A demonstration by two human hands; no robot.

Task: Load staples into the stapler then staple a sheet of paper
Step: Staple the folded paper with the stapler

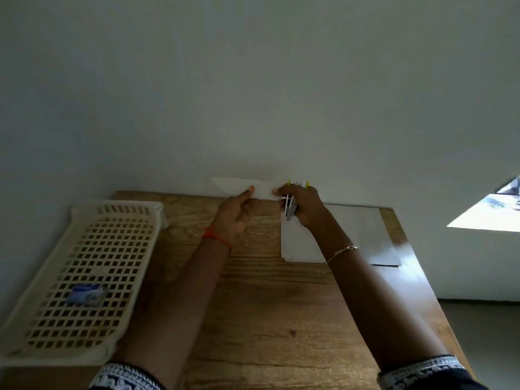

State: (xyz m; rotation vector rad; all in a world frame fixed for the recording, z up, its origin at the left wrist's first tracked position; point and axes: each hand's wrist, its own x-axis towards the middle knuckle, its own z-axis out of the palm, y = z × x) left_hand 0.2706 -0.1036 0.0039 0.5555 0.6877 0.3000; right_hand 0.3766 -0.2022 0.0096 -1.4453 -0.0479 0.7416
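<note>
My left hand [235,213] pinches a white sheet of paper [261,191], held up above the far edge of the wooden table [267,305]. At the sheet's right end, my right hand [304,205] grips a metal stapler [289,208] with yellow parts showing above the fingers. Its jaws sit at the paper's edge. Whether the stapler is pressed closed is hidden by my fingers. A small blue staple box [85,294] lies in the cream perforated tray [56,339] at the left.
More white sheets [301,246] lie flat on the table under my right hand, and a larger grey sheet [374,235] lies toward the right edge. A pale wall stands directly behind the table. The floor drops away at the right.
</note>
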